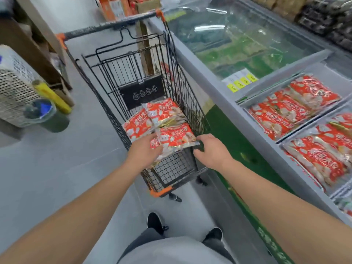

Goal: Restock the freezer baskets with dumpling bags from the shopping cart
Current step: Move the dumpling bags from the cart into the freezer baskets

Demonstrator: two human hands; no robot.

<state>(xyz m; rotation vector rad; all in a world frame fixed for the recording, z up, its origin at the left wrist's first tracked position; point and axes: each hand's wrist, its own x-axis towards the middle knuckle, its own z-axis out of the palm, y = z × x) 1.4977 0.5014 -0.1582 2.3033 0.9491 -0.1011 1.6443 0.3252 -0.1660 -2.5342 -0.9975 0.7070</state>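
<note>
- Head view: at the far left, a perforated white basket (pixel 13 86) is seen, with a yellow object (pixel 52 98) and a blue-lidded clear container (pixel 41 111) beside it.
- A black wire shopping cart (pixel 106 73) with orange corner pieces is placed in the middle of the grey floor (pixel 47 168), its right side just beside the freezer.
- Red dumpling bags (pixel 150 119) are piled in the cart's deep part, below a black panel (pixel 142 93).
- The left hand (pixel 143 151) is reached into the near end of the cart; the nearest dumpling bag (pixel 175 138) is touched at its left edge, fingers partly hidden beneath it, so the grip cannot be told for sure.
- The right hand (pixel 211 151) is held at the same bag's right corner, its fingers curled around that edge.
- Two black shoes (pixel 155 222) are seen below, between the forearms.
- A grey chest freezer (pixel 215 88) is set along the right, glass-lidded at its far end.
- Yellow price tags (pixel 242 81) are stuck on the glass.
- At the near right, open freezer baskets (pixel 282 139) are filled with more red bags (pixel 297 103).
</note>
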